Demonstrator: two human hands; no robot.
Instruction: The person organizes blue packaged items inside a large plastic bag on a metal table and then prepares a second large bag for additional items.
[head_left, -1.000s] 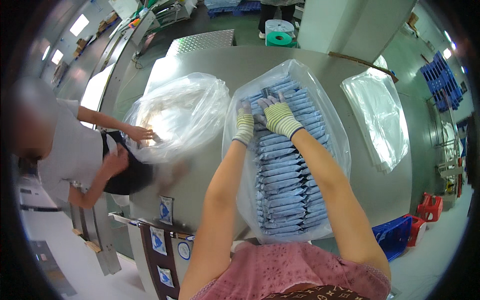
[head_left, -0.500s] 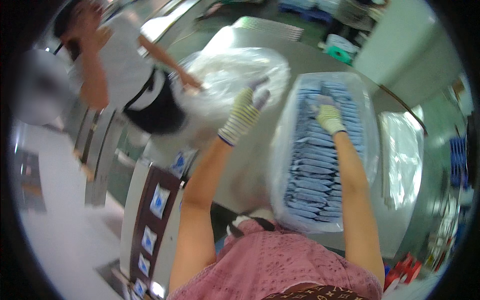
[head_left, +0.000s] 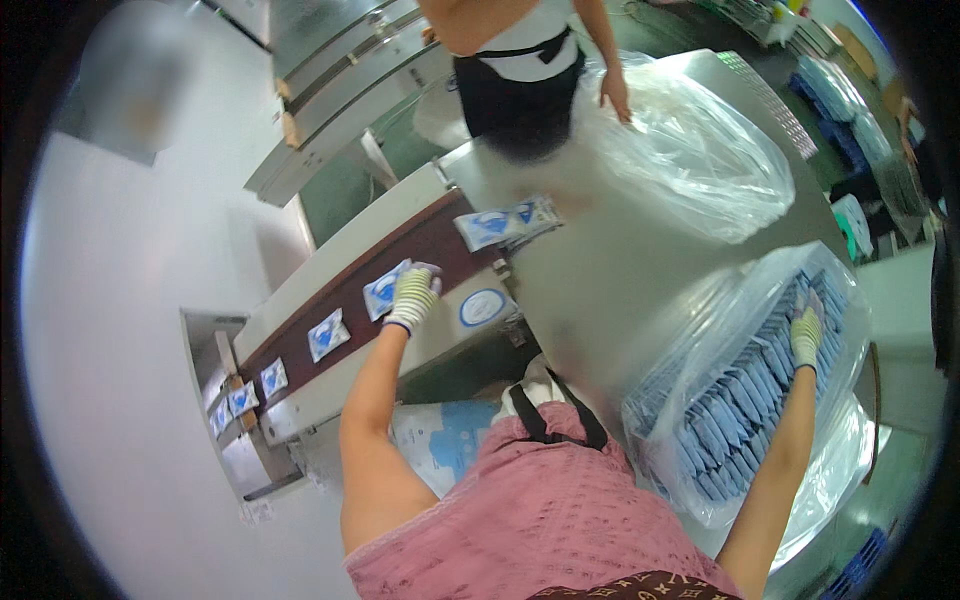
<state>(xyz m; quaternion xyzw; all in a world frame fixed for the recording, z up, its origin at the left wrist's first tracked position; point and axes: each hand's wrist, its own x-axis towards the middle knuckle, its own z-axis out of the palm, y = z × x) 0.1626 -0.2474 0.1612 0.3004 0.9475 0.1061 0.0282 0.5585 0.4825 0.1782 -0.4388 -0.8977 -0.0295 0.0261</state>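
Note:
My left hand (head_left: 413, 298), in a striped glove with grey fingertips, is over the conveyor belt (head_left: 440, 222). Its fingers curl at the edge of a small white-and-blue packet (head_left: 381, 291) lying on the belt. My right hand (head_left: 806, 334), gloved alike, rests with fingers stretched out on the far part of tightly packed rows of bluish packets (head_left: 738, 398). A clear plastic liner bag (head_left: 655, 400) surrounds these rows. Where the right fingertips sink among the packets, details are blurred.
More packets (head_left: 328, 335) lie spaced along the belt, and a few overlap at its table end (head_left: 505, 225). A metal table (head_left: 570, 290) joins the belt. Across it stands a co-worker (head_left: 525, 90) beside a heap of clear plastic bags (head_left: 700, 150).
The view has swung left toward the belt. My left hand has moved from above the table to a packet on the belt. My right hand stays at the packed rows.

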